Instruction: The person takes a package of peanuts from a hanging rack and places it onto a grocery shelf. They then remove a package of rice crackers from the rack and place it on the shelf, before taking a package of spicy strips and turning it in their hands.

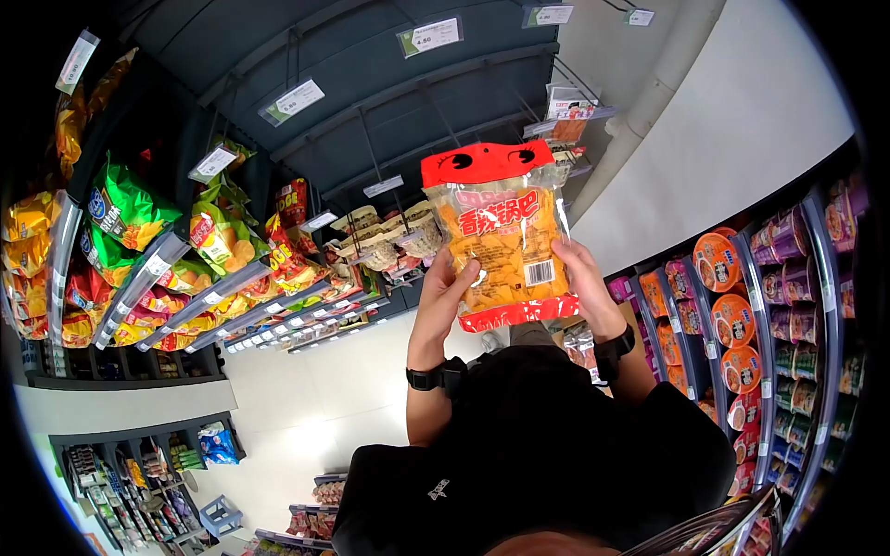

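Note:
Between my two hands is a clear snack bag (505, 243) of orange-yellow crisp pieces, with a red top band showing two cartoon eyes and a red strip along the bottom. My left hand (449, 283) grips its left edge, thumb pressed on the front. On the right edge, beside the printed barcode, my right hand (588, 283) holds the bag, its thumb near the side. The bag is upright and faces me. Most fingers of both hands are hidden behind it. A black band is on each wrist.
Shelves of chip bags (130, 208) stand to the left. Dark hanging racks with price tags (432, 37) are in front. On the right, shelves hold orange noodle bowls (732, 320). A blue-grey stool (221, 515) stands on the pale floor (306, 398) at lower left.

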The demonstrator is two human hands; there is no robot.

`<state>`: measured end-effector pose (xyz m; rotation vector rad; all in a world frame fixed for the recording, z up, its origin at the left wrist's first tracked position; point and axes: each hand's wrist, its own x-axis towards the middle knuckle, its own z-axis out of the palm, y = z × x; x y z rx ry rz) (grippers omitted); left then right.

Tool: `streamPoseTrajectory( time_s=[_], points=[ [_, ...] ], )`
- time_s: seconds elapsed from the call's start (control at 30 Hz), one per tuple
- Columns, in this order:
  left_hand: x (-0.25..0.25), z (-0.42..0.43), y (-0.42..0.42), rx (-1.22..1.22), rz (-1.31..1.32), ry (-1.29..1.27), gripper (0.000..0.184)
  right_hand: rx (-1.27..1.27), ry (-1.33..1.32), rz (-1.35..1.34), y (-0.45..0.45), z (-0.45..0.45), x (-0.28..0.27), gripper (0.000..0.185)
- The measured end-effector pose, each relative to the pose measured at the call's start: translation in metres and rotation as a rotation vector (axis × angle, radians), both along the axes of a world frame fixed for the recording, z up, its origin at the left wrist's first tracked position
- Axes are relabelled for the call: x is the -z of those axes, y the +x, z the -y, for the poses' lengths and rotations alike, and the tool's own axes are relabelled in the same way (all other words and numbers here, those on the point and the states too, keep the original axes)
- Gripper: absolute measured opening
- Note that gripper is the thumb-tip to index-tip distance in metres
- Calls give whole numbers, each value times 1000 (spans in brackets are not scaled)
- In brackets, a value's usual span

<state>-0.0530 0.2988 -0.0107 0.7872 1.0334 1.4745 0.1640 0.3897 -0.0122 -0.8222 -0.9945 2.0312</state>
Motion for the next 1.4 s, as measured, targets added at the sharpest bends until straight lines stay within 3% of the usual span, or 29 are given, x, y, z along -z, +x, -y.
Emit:
streamPoseTrajectory(
  time_s=[0.87,1.13,1.23,1.3,1.4],
  points=[
    [5,1,-1,-10,2,-4,54,-17,27,21,-1,0,0,42],
    [3,4,-2,-38,108,5,67,15,11,53,-4,-3,6,39],
    [4,3,-5,-36,28,77,65,110,235,101,-8,-3,20,38],
    [-6,6,-2,-39,-24,82,64,286,649,436,-12,0,18,42],
    [-6,3,-3,-13,-111,97,62,196,712,477,-13,7,7,45]
  ],
)
